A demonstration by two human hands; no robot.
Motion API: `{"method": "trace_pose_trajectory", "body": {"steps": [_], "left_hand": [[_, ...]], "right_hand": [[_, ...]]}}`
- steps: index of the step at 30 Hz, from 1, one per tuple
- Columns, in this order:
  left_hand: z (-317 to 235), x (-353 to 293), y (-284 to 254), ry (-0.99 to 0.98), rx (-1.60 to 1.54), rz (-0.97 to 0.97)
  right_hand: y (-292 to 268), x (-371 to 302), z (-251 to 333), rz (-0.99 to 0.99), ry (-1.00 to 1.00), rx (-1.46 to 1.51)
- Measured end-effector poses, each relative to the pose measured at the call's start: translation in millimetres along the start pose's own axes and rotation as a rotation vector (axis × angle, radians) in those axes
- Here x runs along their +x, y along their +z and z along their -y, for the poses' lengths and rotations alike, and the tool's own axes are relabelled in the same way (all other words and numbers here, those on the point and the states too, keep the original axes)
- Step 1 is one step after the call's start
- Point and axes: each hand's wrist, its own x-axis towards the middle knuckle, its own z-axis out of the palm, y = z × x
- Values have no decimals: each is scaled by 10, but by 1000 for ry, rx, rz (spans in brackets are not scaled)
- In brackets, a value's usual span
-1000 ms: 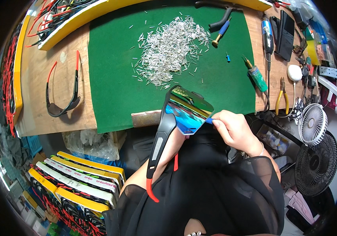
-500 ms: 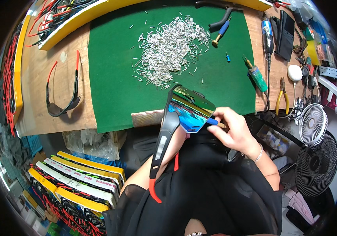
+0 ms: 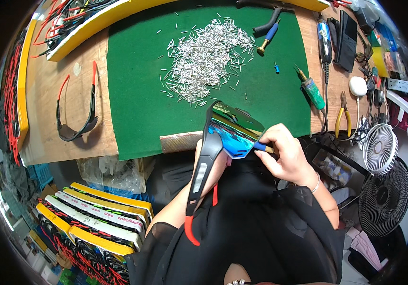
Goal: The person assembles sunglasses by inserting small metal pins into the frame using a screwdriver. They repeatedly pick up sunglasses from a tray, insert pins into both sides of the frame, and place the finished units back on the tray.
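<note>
Pinching one blue-handled tool (image 3: 260, 147) between thumb and forefinger, the right hand (image 3: 287, 154) is holding a narrow grip, the tool's tan end sticking out beside the fingers and its other end meeting the lower right edge of a mirrored lens. That lens is belonging to the mirrored sunglasses (image 3: 232, 137), which the left hand (image 3: 219, 165) is gripping from behind and below; most of its fingers are hiding behind the frame, so how tightly they are wrapping it cannot be told. The sunglasses are hovering tilted in front of the person's body, over the near edge of the green mat (image 3: 142, 109), one black arm with a red tip slanting down toward the lap. Both forearms are reaching up from below and angling inward, the right wrist bending toward the lens.

On the mat, one heap of silvery pins (image 3: 204, 61), too many to count, is lying beyond the hands, and one blue-handled driver (image 3: 271, 33) is resting to its right. One second pair of glasses (image 3: 90, 125) is sitting on the wood at left. Two fans, one white (image 3: 380, 148) and one black (image 3: 383, 197), are standing at right.
</note>
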Motion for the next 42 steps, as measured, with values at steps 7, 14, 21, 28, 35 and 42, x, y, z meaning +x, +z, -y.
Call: {"method": "trace_pose_trajectory", "body": {"steps": [7,14,21,28,35,42], "left_hand": [[-39,-24,19,-1,-87,-25],[6,-59,-30,-3,-60,-32],[-69,-34,17,53,-96,-5],[-200,-122,8,52,-134,27],[-34,-176,24,95,-204,28],[31,-261,-15,98,-249,65]], "right_hand": [[-5,-24,-31,124,28,-33],[11,31,114,58,105,111],[39,-47,20,-10,61,6],[128,-83,-37,63,-34,-50],[138,-136,100,-49,138,73],[128,-263,43,172,252,138]]}}
